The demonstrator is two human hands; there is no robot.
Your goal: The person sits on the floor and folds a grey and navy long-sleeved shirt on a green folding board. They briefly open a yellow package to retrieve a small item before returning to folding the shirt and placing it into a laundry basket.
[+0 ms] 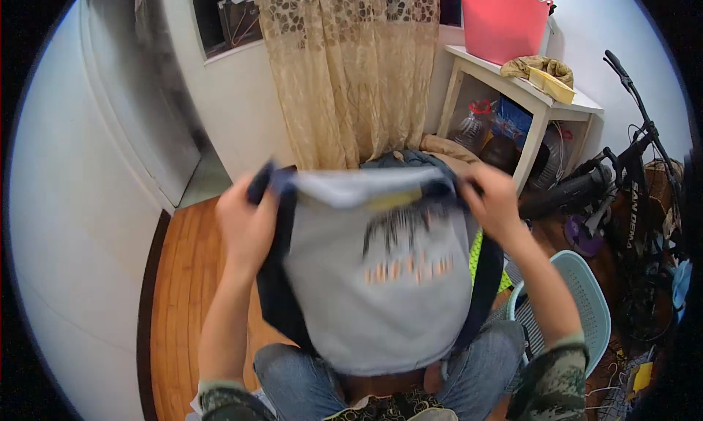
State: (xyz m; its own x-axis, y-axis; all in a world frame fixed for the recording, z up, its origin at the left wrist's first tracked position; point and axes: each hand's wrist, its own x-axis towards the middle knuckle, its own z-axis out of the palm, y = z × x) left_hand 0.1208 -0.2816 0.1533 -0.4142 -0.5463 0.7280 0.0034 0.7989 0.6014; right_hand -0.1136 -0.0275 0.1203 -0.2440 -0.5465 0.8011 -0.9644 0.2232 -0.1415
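A grey shirt [381,304] with dark navy sleeves and a dark and orange print hangs spread out in front of me, above my knees. My left hand [249,216] is closed on one upper corner, where navy fabric bunches at the fingers. At the opposite upper corner my right hand [492,201] grips the cloth. The upper edge between the hands is stretched nearly straight and smeared by motion. The lower edge falls between my jeans-covered legs.
A light blue plastic basket [592,296] stands by my right knee. Beyond it is a black bicycle [637,164]. A white table [538,102] at the far right bears a pink tub [504,21]. A beige curtain [351,84] hangs ahead; a white wall [80,223] runs along the left.
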